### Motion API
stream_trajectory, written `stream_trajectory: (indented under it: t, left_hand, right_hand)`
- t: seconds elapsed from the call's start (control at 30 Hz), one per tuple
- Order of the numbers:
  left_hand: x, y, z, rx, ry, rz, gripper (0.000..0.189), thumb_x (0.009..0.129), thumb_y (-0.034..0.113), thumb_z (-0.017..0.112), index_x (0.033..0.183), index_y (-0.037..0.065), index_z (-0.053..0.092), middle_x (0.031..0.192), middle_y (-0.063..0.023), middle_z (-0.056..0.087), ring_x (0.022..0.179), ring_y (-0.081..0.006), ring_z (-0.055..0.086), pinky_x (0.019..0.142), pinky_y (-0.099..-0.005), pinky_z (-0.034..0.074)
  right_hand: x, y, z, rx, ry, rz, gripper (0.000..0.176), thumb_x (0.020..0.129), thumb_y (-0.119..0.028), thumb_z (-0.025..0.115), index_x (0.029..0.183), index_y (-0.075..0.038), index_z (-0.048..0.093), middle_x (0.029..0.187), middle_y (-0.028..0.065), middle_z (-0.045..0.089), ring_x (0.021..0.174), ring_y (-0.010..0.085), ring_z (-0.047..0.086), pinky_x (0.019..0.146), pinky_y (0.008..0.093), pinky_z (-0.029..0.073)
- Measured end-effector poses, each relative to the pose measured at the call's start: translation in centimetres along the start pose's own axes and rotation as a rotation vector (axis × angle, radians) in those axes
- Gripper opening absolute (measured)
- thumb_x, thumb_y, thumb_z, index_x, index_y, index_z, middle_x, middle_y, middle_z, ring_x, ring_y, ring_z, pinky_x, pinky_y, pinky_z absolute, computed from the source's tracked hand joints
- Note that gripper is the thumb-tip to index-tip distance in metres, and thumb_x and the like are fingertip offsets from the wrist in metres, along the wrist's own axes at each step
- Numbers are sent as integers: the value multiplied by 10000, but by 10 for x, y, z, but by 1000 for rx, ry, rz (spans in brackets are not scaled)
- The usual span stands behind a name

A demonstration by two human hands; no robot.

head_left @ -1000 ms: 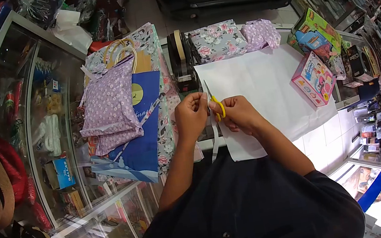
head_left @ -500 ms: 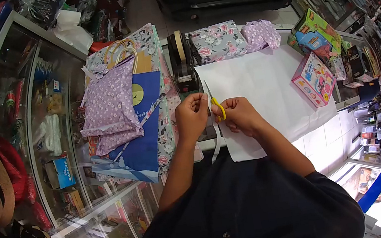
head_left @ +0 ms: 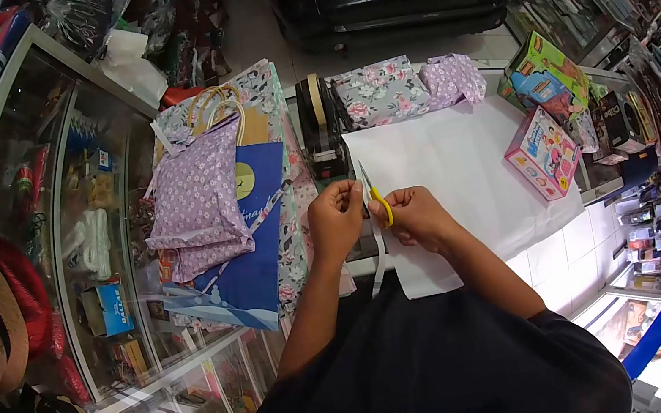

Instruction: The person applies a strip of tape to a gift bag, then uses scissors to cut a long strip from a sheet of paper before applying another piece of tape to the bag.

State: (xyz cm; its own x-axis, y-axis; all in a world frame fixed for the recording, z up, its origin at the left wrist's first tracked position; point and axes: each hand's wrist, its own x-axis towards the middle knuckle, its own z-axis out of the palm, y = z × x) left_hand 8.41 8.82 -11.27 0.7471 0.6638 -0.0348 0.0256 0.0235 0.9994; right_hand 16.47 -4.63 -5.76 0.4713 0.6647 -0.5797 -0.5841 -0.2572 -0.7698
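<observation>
Right hand [head_left: 415, 215]: grasping yellow-handled scissors [head_left: 388, 211], blades over the white sheet's left edge. Left hand [head_left: 335, 219]: thumb and fingers pinched together just beside them; contents cannot be determined. A narrow white strip [head_left: 380, 266] hangs between the hands. The white sheet [head_left: 462, 170] lies flat, its right side obstructed by a pink box [head_left: 543, 154]. Left: purple floral package [head_left: 201, 196] on a blue bag [head_left: 261, 259]. Beyond the hands: black tape holder [head_left: 314, 145], grey floral package [head_left: 382, 96], green box [head_left: 556, 66]. Supporting surface: metal-edged counter [head_left: 606, 187]. Surroundings: tiled floor [head_left: 570, 252], glass cabinet [head_left: 32, 97], dark vehicle [head_left: 372, 27] farthest.
</observation>
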Motion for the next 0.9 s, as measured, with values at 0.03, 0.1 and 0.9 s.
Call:
stream_trajectory:
  t: [0.03, 0.1, 0.9]
  left_hand:
    - [1, 2, 0, -1, 0, 6, 200, 936, 147, 663, 915, -52, 666, 733, -33, 671, 590, -46, 598, 520, -209, 472]
    - [-1, 6, 1, 7, -2, -7, 196, 935, 143, 663, 915, -52, 667, 724, -30, 666, 581, -48, 593, 517, -213, 470]
    - [-1, 0, -4, 97, -60, 27, 161, 965, 102, 622, 957, -58, 633, 784, -30, 666, 674, -24, 598, 588, -167, 469]
  right_hand:
    - [0, -3, 0, -2, 0, -5, 360, 867, -320, 770, 707, -52, 592, 562, 3, 528, 379, 56, 373, 355, 223, 269]
    - [-4, -6, 1, -30, -10, 50, 387, 883, -349, 748, 688, -61, 579, 544, -10, 495, 374, 58, 365, 351, 227, 265]
    - [7, -5, -1, -33, -67, 13, 427, 917, -417, 690, 705, -60, 590, 495, -11, 466, 363, 64, 370, 345, 224, 263]
